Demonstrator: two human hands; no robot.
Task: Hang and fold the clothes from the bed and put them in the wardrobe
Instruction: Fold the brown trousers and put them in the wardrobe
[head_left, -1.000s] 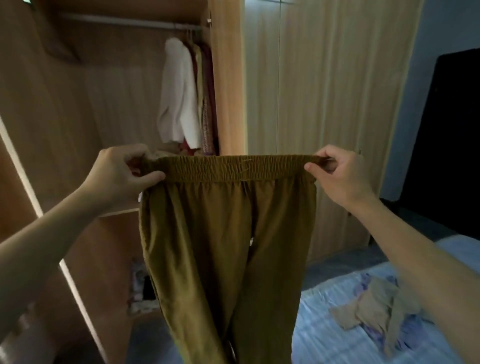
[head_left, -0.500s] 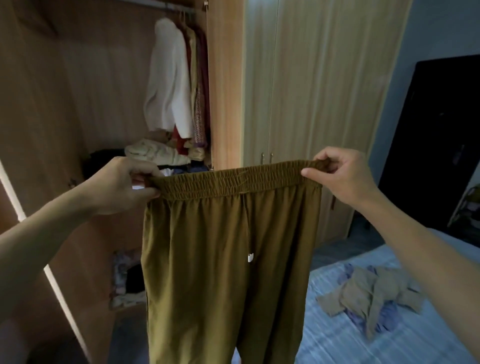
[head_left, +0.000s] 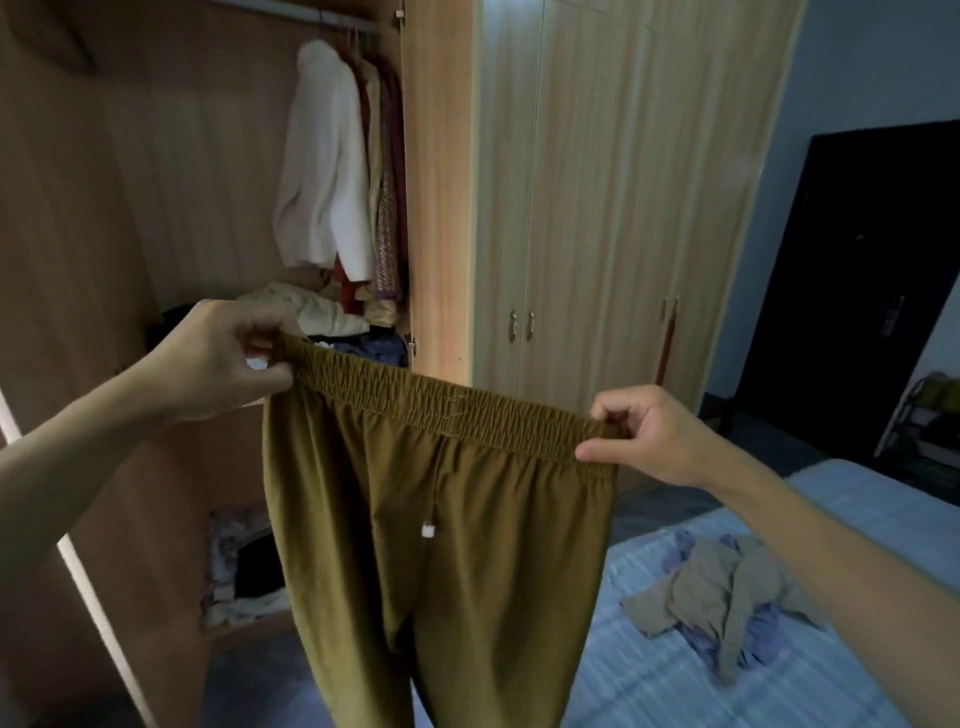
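Olive-brown trousers (head_left: 441, 545) with an elastic waistband hang stretched between my hands in front of the wardrobe. My left hand (head_left: 223, 358) pinches the waistband's left end, and my right hand (head_left: 649, 436) pinches its right end, lower down, so the band slopes to the right. A drawstring with a white tip dangles down the front. The legs run out of the frame's bottom edge. The open wardrobe section (head_left: 208, 182) stands behind, with a white garment (head_left: 322, 171) and others on its rail. A crumpled grey-beige garment (head_left: 727, 597) lies on the bed (head_left: 649, 675).
Folded and piled clothes (head_left: 311, 312) sit on the wardrobe's shelf, with more in a lower compartment (head_left: 239, 566). Closed wardrobe doors (head_left: 623, 208) stand at centre right. A dark door (head_left: 857, 286) and a small rack (head_left: 930, 415) are at far right.
The view has dropped and turned slightly. My right hand has lowered, tilting the waistband down to the right. Both hands keep their hold on the trousers.
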